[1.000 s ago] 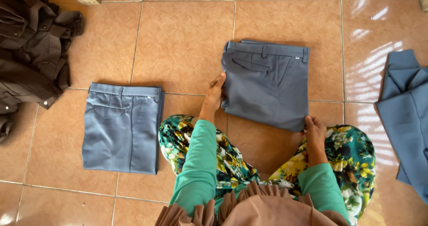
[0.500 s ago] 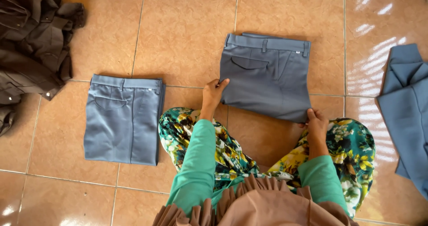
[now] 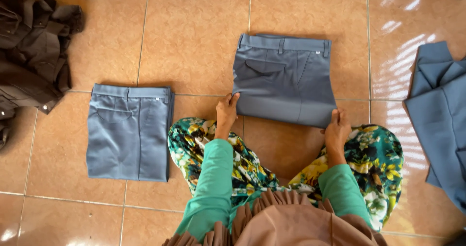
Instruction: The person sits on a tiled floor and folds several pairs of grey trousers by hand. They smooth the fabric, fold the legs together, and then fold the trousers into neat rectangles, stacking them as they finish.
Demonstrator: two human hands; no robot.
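Glossy orange-brown tiled floor with pale grout lines, bright daylight glaring off it at upper right.

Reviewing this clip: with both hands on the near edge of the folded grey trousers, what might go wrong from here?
1. The left hand and right hand grip only the near corners of the folded grey trousers; lifted this way, the layers may sag and unfold.
2. The tiled floor looks glossy, so the fold might slide or skew if pushed.
3. The blue garment lies close on the right; a sideways move may catch it.
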